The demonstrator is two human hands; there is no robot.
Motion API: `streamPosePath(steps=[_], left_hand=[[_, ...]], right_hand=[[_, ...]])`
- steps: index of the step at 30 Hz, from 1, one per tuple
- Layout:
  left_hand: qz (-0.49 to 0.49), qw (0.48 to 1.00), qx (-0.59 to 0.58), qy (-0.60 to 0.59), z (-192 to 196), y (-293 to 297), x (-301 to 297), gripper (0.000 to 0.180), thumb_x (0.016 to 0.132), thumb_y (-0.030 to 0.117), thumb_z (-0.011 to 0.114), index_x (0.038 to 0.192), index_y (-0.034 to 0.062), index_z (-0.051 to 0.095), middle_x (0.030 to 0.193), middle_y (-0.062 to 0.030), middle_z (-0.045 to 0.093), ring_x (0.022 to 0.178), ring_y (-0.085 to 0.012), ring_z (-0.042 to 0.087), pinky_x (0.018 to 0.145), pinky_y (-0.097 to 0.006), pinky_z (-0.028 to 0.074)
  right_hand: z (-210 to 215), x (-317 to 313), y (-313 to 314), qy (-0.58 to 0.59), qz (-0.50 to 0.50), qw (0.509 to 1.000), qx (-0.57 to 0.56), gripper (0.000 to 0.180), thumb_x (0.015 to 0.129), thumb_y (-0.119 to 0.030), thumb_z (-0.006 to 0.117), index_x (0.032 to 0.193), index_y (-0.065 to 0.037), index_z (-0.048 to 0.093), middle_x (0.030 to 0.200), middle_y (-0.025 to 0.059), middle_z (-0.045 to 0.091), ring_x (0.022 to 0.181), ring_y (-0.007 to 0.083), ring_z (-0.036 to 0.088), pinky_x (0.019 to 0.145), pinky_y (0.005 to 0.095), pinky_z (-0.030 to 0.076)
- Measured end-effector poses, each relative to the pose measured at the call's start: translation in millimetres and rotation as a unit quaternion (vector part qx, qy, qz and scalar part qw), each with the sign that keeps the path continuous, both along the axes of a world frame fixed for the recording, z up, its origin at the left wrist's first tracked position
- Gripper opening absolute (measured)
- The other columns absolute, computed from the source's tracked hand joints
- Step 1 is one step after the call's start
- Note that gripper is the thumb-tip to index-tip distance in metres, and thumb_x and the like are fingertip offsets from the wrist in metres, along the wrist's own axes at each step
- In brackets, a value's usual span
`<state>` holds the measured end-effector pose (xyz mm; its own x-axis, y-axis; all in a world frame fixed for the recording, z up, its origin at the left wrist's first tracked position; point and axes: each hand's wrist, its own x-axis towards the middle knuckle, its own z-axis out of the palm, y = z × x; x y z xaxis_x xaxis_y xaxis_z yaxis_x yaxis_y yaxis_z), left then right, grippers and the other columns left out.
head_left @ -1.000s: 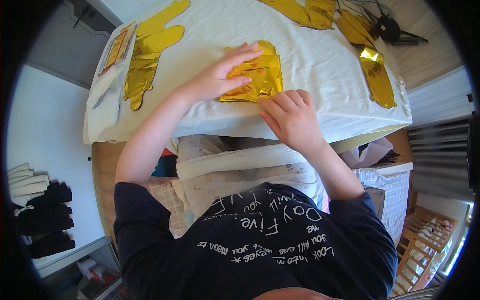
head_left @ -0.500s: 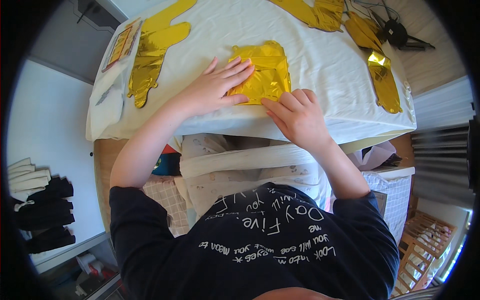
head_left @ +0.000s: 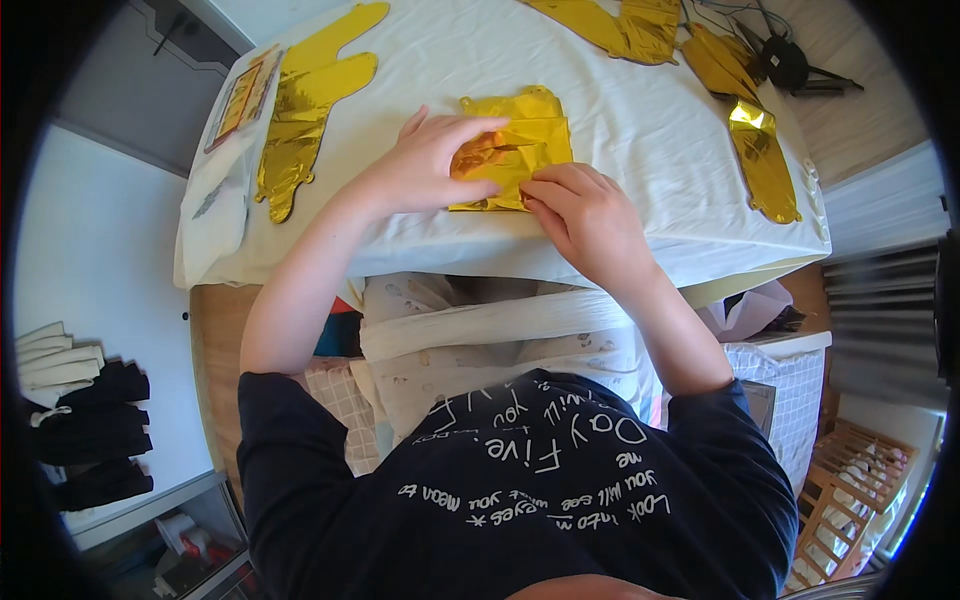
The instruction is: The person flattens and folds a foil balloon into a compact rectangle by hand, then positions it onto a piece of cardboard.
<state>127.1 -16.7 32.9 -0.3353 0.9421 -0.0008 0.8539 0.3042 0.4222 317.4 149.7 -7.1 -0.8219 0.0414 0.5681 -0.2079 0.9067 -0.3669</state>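
Note:
A folded gold foil balloon [head_left: 525, 150] lies near the front edge of the white-covered table, its surface creased and shiny. My left hand [head_left: 430, 165] is over its left side, thumb and fingers spread apart, the thumb resting near the front edge. The fingertips of my left hand curve down over the foil. At the balloon's near edge, right of the middle, my right hand [head_left: 590, 215] pinches the foil between thumb and forefinger. The other fingers of that hand are curled.
Flat gold foil balloons lie at the left [head_left: 300, 115], at the far side [head_left: 630, 30] and at the right [head_left: 760, 160]. Beside the left one are a printed packet [head_left: 245, 100] and clear plastic wrapping [head_left: 215, 190]. A black stand-like object [head_left: 790, 65] with cables sits far right.
My left hand has lifted from lying flat and now arches over the foil, fingers bent. My right hand has moved slightly and closed its fingers further at the near edge.

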Motion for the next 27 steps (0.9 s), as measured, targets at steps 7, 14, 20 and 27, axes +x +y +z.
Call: streamPosePath(steps=[7, 14, 20, 27], left_hand=[[-0.001, 0.977, 0.154, 0.149, -38, 34, 31, 0.053, 0.103, 0.030, 0.055, 0.150, 0.0079, 0.048, 0.153, -0.0153, 0.050, 0.146, -0.0314, 0.043, 0.125, -0.055, 0.023], [0.029, 0.990, 0.061, 0.124, -51, 37, 37, 0.061, 0.109, 0.042, 0.038, 0.157, 0.0038, 0.038, 0.166, -0.0168, 0.034, 0.156, -0.0336, 0.027, 0.126, -0.054, 0.021], [0.039, 0.984, 0.011, 0.171, -47, 40, 41, 0.077, 0.105, 0.059, 0.042, 0.162, 0.0078, 0.032, 0.169, -0.0129, 0.029, 0.158, -0.0314, 0.022, 0.128, -0.053, 0.014], [-0.005, 0.994, 0.016, 0.111, -38, 35, 31, 0.082, 0.101, 0.059, 0.053, 0.162, 0.0105, 0.031, 0.169, -0.0109, 0.031, 0.158, -0.0291, 0.022, 0.128, -0.051, 0.015]], right_hand=[[0, -1, 0, -0.003, 0.002, 1.000, 0.002, 0.017, 0.088, -0.010, 0.074, 0.104, -0.005, 0.075, 0.105, 0.0094, 0.071, 0.097, 0.0296, 0.068, 0.086, 0.0409, 0.054], [3, 16, 20, -0.028, 0.044, 0.989, -0.141, 0.021, 0.091, -0.004, 0.071, 0.112, 0.000, 0.073, 0.115, 0.0153, 0.070, 0.103, 0.0338, 0.068, 0.087, 0.0381, 0.056], [8, 25, 55, -0.056, -0.038, 0.996, -0.052, 0.024, 0.093, -0.006, 0.068, 0.116, 0.000, 0.072, 0.126, 0.0163, 0.068, 0.111, 0.0354, 0.066, 0.094, 0.0402, 0.054], [10, 20, 57, -0.079, 0.003, 0.996, 0.042, 0.031, 0.095, -0.012, 0.066, 0.124, -0.004, 0.071, 0.133, 0.0144, 0.066, 0.125, 0.0357, 0.060, 0.109, 0.0445, 0.045]])
